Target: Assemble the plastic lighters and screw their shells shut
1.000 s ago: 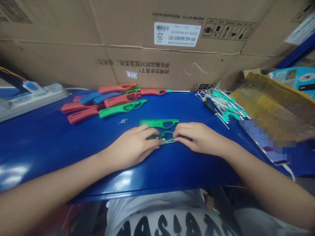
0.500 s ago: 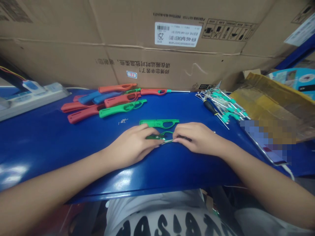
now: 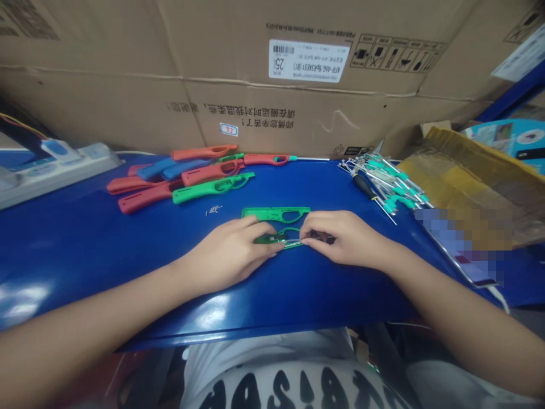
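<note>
My left hand (image 3: pixel 236 247) is closed around the handle end of a green lighter shell half (image 3: pixel 292 246), which lies low over the table with its inside facing up. Dark and metallic parts sit inside it, partly covered by my fingers. The fingers of my right hand (image 3: pixel 340 236) are pinched at the shell's front end, on a thin pale wire (image 3: pixel 293 241) that runs between both hands. What lies under the right palm is mostly hidden. Just beyond my fingertips rests the other green shell half (image 3: pixel 272 214), hollow side up. A few small screws (image 3: pixel 214 211) are scattered to its left.
Red, blue and green lighter shells (image 3: pixel 183 176) are piled at the back left, near a white power strip (image 3: pixel 96 162). At the back right lie metal lighter tubes (image 3: pixel 395 182), a screwdriver (image 3: pixel 368 190) and a phone (image 3: pixel 460 250). A large cardboard box (image 3: pixel 140 108) stands behind.
The pale wire has shifted slightly and lies flatter along the shell, and more of the green rim shows between my hands. Both hands stay nearly in place.
</note>
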Tool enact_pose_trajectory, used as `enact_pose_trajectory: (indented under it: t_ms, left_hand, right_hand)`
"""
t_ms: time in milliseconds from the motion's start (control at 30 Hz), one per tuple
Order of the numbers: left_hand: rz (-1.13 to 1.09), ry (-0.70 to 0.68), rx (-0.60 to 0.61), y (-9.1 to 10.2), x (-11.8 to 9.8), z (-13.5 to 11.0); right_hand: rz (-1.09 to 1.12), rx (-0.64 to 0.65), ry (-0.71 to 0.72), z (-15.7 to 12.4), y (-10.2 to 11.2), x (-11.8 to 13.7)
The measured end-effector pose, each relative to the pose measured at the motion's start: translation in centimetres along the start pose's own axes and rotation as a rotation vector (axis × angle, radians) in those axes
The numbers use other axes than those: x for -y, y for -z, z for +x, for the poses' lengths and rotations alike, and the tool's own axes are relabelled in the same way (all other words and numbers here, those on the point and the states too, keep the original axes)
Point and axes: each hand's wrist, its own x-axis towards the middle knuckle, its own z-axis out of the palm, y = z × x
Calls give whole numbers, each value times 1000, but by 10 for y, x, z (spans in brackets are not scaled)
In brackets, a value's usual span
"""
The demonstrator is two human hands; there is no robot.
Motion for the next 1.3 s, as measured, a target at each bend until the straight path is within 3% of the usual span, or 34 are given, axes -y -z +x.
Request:
enact_pose_trajectory:
  t_ms: [267, 633, 1100, 1300]
  left_hand:
    - [-32, 10, -11, 0, 0, 0]
    - [-242, 127, -22, -4, -1, -1]
    - [-145, 85, 6, -1, -1, -1]
    - [-159, 107, 15, 0, 2, -2]
  right_hand:
    - [45, 34, 39, -1, 1, 0]
    - [84, 44, 73, 0, 0, -1]
    - [84, 35, 74, -2, 1, 2]
    - [119, -38, 10, -5, 19, -6]
